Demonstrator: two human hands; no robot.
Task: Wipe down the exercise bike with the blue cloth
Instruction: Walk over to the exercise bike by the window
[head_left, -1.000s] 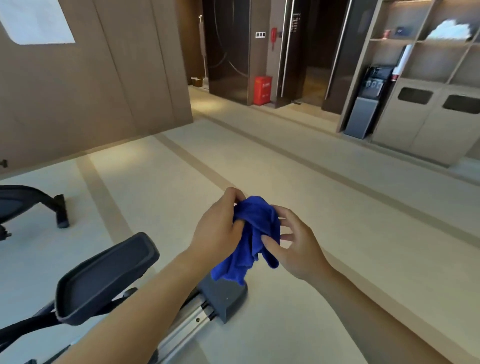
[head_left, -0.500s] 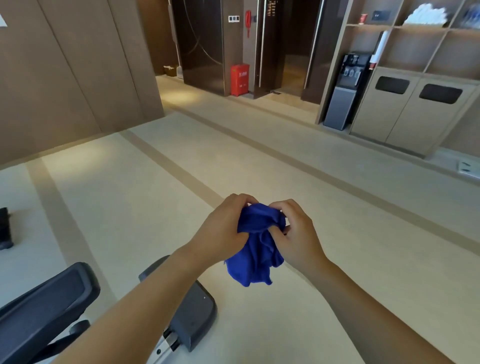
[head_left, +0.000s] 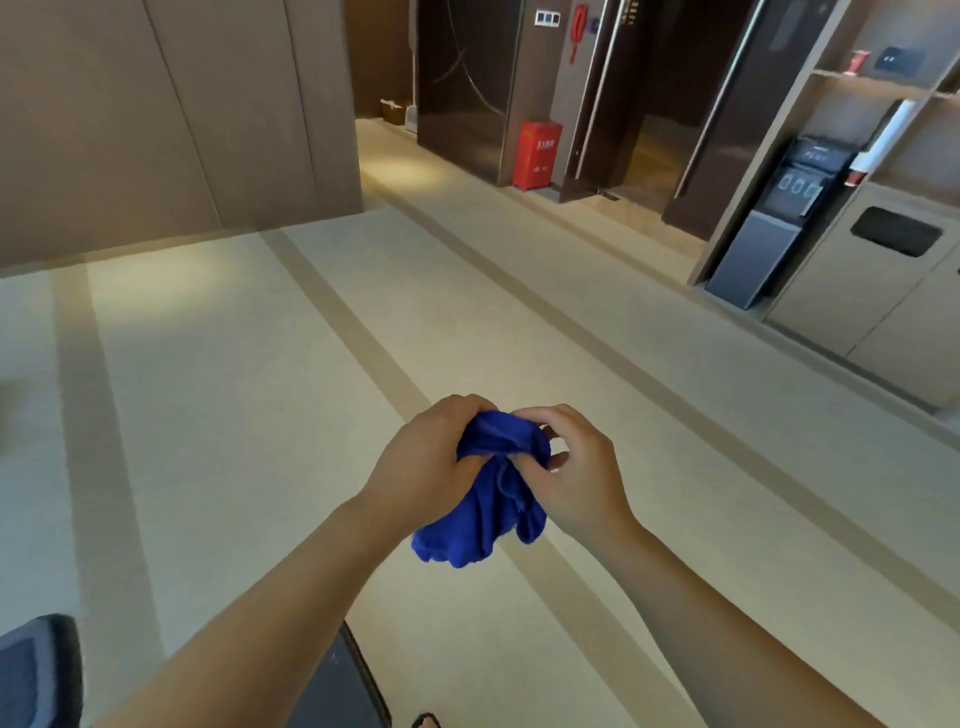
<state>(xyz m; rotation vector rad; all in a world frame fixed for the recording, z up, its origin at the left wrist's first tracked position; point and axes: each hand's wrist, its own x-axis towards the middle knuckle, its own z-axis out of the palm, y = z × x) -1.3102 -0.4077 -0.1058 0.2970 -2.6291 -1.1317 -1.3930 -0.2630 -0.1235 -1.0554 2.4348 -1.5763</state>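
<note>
- Up front, blue cloth (head_left: 485, 499) bunched in mid-air between both hands, well above the pale floor (head_left: 218, 415).
- Left hand (head_left: 423, 467) curled tight around the cloth's upper left side, fingers wrapped over the top fold, thumb buried in the fabric.
- Right hand (head_left: 576, 475) pinching the cloth's upper right edge with thumb and bent fingers; a small gap showing between fingertips and palm, so only partly closed.
- Loose lower end of the cloth hanging below both hands in crumpled folds.
- Compared with half a second back: hands and cloth in much the same pose, pressed slightly closer together; view swung rightward.
- Much less of the exercise bike (head_left: 41, 670) in sight than before, just a dark padded corner at the lower left edge plus a dark base part (head_left: 337, 686) under the left forearm.
- Red box (head_left: 536, 153) and water dispenser (head_left: 779, 208) shifted rightward in the view since then.
- Against the right wall, a beige bin cabinet (head_left: 872, 291) with a dark slot opening; contents impossible to tell.
- Open shelf (head_left: 872, 85) above it holding a small red item and a dark flat one, too small to identify.
</note>
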